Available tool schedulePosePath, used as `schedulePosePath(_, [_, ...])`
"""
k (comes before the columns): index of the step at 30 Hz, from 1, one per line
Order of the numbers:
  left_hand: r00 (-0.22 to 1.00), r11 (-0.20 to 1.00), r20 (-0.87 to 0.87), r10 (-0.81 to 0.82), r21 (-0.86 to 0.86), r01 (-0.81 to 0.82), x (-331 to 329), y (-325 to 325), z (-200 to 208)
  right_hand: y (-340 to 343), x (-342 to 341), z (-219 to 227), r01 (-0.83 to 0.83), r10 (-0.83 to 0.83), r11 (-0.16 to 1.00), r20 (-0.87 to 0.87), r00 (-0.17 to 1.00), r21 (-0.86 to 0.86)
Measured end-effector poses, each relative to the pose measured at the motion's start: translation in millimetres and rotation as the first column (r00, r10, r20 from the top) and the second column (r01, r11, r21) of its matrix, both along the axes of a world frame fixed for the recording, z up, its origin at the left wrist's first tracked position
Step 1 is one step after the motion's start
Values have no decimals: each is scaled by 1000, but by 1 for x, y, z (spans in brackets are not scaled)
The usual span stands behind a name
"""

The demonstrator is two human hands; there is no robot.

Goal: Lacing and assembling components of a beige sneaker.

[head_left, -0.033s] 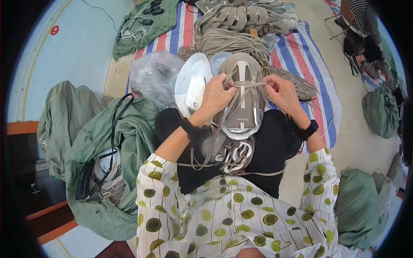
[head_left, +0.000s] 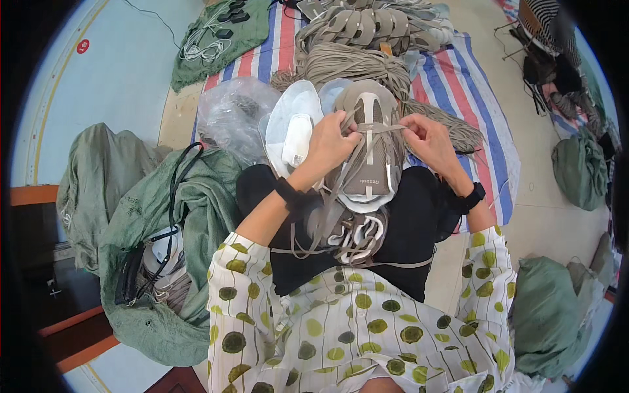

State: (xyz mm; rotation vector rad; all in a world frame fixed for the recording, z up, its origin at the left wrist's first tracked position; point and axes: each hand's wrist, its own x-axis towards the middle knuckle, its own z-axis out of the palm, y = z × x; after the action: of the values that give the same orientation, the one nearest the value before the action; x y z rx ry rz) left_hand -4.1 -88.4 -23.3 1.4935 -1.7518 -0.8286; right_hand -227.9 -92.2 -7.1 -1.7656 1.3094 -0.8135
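Note:
A stack of grey-brown shoe uppers [head_left: 377, 164] with mesh panels and pale trim sits between my knees. A flat taupe shoelace [head_left: 375, 128] crosses over its upper part. On the left side, my left hand [head_left: 333, 145] is closed in a pinch on the lace, whose loose strands hang down past the wrist. My right hand [head_left: 427, 139] pinches the lace at the right edge of the stack. Below, more folded uppers with white linings [head_left: 357, 239] lie in my lap. White shoe-shaped pieces [head_left: 298, 105] lean beside my left hand.
Beyond the uppers lie a thick bundle of taupe laces [head_left: 357, 65] and more uppers [head_left: 367, 27] on a striped sheet [head_left: 452, 85]. A clear plastic bag [head_left: 236, 114] is at the left, near an open green sack [head_left: 203, 196]. Another green sack [head_left: 550, 314] stands at the right.

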Motion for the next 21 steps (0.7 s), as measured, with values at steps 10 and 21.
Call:
schedulePosePath(10, [997, 991, -45, 58, 124, -52, 19, -10, 13, -9, 10, -13, -228, 198, 965, 209, 958, 129])
schedulePosePath(21, [922, 826, -244, -302, 416, 381, 35, -25, 31, -22, 7, -18, -398, 350, 867, 203, 914, 300])
